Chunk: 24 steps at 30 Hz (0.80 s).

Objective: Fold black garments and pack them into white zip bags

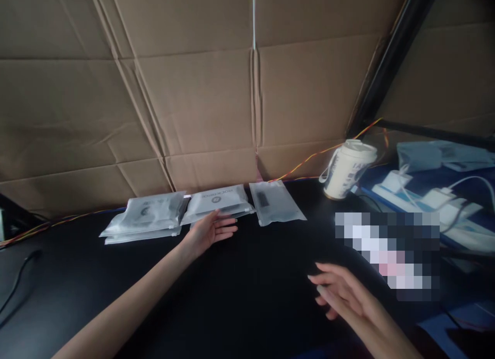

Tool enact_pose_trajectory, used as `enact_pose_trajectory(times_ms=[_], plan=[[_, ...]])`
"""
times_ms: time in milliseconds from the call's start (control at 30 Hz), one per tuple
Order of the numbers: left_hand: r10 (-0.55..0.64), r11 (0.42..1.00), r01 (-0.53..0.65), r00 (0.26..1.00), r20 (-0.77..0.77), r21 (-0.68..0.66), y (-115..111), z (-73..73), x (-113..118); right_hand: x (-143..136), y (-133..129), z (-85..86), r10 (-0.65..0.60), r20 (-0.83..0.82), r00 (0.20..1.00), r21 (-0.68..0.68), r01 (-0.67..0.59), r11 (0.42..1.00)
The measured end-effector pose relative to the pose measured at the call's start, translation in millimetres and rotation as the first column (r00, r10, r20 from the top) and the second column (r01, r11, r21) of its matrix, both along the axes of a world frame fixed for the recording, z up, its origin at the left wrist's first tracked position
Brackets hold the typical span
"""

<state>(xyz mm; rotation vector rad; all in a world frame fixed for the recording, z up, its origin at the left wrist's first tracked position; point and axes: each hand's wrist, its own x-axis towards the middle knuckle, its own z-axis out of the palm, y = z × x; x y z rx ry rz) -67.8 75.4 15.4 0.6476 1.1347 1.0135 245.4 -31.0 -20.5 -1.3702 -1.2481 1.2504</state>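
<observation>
My left hand point(211, 230) is open, its fingers stretched to the right at the front edge of the middle stack of frosted zip bags point(216, 198). Whether it touches the bags I cannot tell. The top bag there bears a dark round logo and lettering. To the left lies another stack of frosted zip bags point(149, 214). A single frosted zip bag point(276, 204) with something dark inside lies flat to the right of the middle stack. Over the black table, my right hand point(344, 294) hangs open with fingers apart and slightly curled, holding nothing.
A white lidded cup point(350, 168) with a strap stands at the back right. Beyond it are a white power strip point(402, 189) with plugs and cables. A pixelated patch covers something at the right. Cardboard point(201, 101) walls the back; a black cable point(19, 281) lies left.
</observation>
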Motion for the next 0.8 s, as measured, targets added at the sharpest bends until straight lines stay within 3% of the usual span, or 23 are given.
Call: enact_pose_trajectory(times_ms=[167, 367, 567, 800], plan=[[-0.142, 0.989, 0.142, 0.99, 0.005, -0.038, 0, -4.4, 15, -5, -7, 0.9, 0.015, 0.002, 1.0, 0.006, -0.015, 1.0], [-0.281, 0.959, 0.276, 0.955, -0.091, -0.069, 11, -16.9, 54, -2, -18, -0.2, 0.008, 0.014, 1.0, 0.001, -0.008, 1.0], [-0.268, 0.963, 0.266, 0.931, -0.246, -0.044, 23, -16.1, 94, 8, -31, 6.4, 0.041, -0.041, 0.998, -0.016, -0.041, 0.999], [-0.38, 0.923, 0.381, 0.874, -0.302, -0.06, -3, -8.4, 134, 15, -33, 20.8, 0.134, -0.106, 0.985, -0.166, -0.151, 0.975]])
